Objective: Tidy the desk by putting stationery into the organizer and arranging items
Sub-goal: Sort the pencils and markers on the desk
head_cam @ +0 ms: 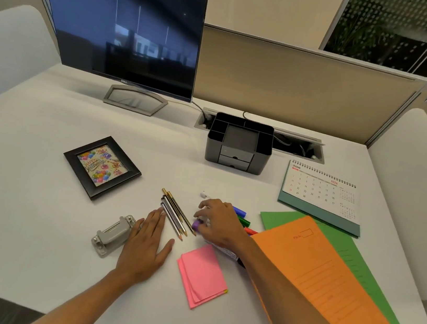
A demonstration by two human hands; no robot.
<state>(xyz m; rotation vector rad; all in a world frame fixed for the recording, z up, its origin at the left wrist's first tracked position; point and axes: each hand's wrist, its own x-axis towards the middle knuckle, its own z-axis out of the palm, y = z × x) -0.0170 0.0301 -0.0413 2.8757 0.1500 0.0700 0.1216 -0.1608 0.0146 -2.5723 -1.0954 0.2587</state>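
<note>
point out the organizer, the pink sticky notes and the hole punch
organizer (236, 162): head view, on its front face by the two small drawers
pink sticky notes (202, 273): head view, middle of the top sheet
hole punch (111, 235): head view, on its grey lever arm

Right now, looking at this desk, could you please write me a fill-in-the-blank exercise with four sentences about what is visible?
1. The left hand lies flat beside the bundle of ____.
2. The grey metal hole punch lies to the ____ of that hand.
3. The spiral desk calendar shows the month of ____.
4. The orange paper folder lies on top of a ____ folder.

Missing words: pencils; left; June; green
</note>
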